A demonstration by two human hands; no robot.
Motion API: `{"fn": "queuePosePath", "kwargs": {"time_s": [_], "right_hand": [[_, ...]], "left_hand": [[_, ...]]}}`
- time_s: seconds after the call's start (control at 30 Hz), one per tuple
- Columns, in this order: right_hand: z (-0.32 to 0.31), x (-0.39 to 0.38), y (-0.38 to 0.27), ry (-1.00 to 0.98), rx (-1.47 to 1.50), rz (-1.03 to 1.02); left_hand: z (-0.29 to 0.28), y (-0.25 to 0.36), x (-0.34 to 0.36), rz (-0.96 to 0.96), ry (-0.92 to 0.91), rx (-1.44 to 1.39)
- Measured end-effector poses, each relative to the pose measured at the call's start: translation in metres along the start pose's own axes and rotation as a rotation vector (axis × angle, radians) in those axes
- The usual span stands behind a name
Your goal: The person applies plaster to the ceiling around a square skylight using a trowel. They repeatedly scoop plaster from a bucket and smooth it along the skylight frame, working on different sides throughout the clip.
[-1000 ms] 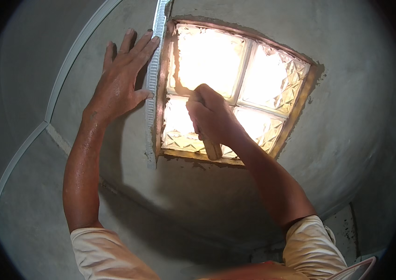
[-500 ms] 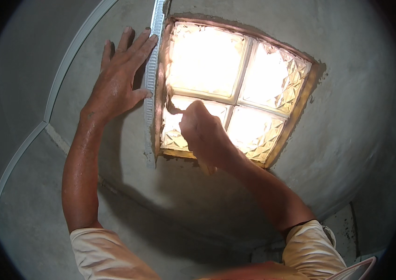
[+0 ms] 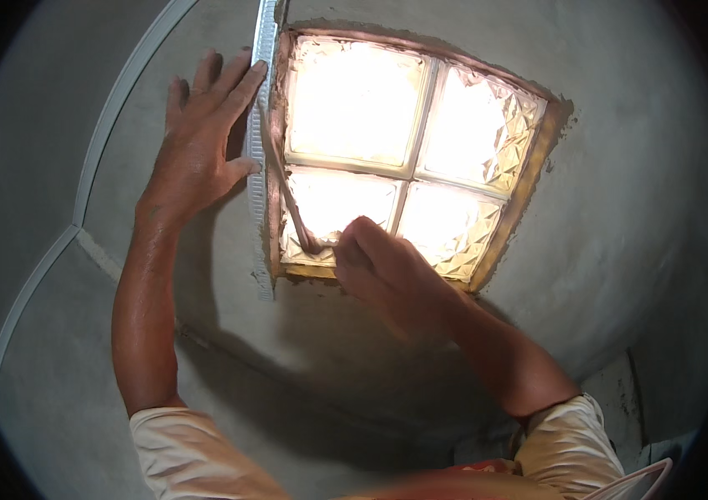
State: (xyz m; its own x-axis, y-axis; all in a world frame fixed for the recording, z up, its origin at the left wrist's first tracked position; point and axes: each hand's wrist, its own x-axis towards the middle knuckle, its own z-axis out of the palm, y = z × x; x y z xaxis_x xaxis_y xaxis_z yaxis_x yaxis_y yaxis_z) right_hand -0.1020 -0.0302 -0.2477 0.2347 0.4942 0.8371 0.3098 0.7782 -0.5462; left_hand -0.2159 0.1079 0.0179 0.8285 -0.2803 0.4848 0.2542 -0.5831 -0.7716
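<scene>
My left hand (image 3: 204, 142) lies with spread fingers against the grey wall. Its index fingertip and thumb press on a long, silvery ridged strip (image 3: 259, 208), which stands upright along the left edge of a window opening. In my right hand (image 3: 383, 267), closed around the handle, is a narrow trowel (image 3: 293, 208). Its long, thin blade slants up and left along the inner left side of the opening, close to the strip. My fingers hide the handle. Behind the trowel, bright light shines through a panel of glass blocks (image 3: 354, 100).
Rough brownish mortar (image 3: 516, 196) borders the opening. Smooth grey plaster wall (image 3: 620, 192) spreads to the right. At the left, a pale trim line (image 3: 102, 133) bends down the wall. A pale, rimmed object (image 3: 645, 483) shows at the lower right.
My right hand has moved down and slightly right with the trowel, whose long blade now shows along the side of the opening. The left hand still presses the strip; the view has shifted slightly.
</scene>
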Motion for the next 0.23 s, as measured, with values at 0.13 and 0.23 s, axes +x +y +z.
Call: {"fn": "queuePosePath", "kwargs": {"time_s": [0.13,0.23], "right_hand": [[-0.027,-0.11,-0.037,-0.117,-0.276,0.358],[-0.066,-0.203,-0.073,-0.14,-0.551,0.804]], "left_hand": [[-0.003,0.004,0.0,-0.019,0.006,0.175],[-0.007,-0.008,0.025,0.065,0.0,0.255]]}}
